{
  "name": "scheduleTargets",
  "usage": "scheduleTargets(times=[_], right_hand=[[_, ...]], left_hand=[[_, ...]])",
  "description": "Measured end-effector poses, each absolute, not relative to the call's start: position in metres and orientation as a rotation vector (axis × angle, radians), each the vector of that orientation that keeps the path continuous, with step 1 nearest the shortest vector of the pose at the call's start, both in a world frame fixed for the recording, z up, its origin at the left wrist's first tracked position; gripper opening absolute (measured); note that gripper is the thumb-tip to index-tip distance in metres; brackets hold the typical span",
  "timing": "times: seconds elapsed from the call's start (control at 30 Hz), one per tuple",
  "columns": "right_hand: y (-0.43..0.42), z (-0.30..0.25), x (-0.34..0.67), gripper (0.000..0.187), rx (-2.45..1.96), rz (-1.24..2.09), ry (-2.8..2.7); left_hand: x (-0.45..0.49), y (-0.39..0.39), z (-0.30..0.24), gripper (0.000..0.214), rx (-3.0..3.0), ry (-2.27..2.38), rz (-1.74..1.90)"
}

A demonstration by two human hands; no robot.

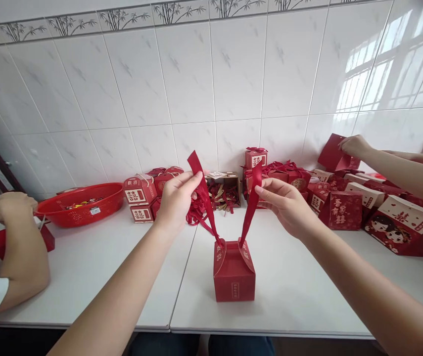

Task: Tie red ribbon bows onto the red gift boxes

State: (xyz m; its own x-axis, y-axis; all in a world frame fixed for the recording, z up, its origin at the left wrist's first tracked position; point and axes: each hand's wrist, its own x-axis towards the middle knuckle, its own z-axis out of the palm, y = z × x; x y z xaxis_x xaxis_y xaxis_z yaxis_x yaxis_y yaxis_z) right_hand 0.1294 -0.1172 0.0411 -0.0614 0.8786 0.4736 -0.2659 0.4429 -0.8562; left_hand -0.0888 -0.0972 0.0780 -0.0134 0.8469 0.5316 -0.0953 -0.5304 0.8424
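A small red gift box (234, 287) stands upright on the white table, close to its front edge. One red ribbon (248, 217) passes through the top of the box, and its two ends rise apart in a V. My left hand (180, 194) pinches the left end between thumb and fingers, with the tip sticking out above. The right end is pinched by my right hand (280, 200), its tip also showing above the fingers. Both hands are raised over the box without touching it. The ribbon is not tied in a bow.
A red plastic basket (85, 203) with small wrapped items stands left. Behind are stacked red boxes (139, 198) and a carton (226, 190) of ribbons. Many red boxes (345, 210) fill the right side. Co-workers' arms (25, 237) reach in at left and right (393, 163).
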Motion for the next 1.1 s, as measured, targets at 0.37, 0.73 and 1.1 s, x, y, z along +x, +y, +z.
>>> scheduleTargets(times=[0.37,0.73,1.1], right_hand=[[-0.121,0.053,0.138,0.013,-0.615,0.991,-1.295],[-0.118,0.050,0.121,0.022,-0.603,1.010,-1.251],[-0.130,0.047,0.105,0.012,-0.586,1.125,-1.588]], left_hand=[[-0.092,-0.100,0.067,0.027,1.545,0.801,1.529],[-0.080,-0.105,0.071,0.046,1.667,0.761,1.452],[-0.069,-0.119,0.068,0.097,1.817,0.878,1.148]])
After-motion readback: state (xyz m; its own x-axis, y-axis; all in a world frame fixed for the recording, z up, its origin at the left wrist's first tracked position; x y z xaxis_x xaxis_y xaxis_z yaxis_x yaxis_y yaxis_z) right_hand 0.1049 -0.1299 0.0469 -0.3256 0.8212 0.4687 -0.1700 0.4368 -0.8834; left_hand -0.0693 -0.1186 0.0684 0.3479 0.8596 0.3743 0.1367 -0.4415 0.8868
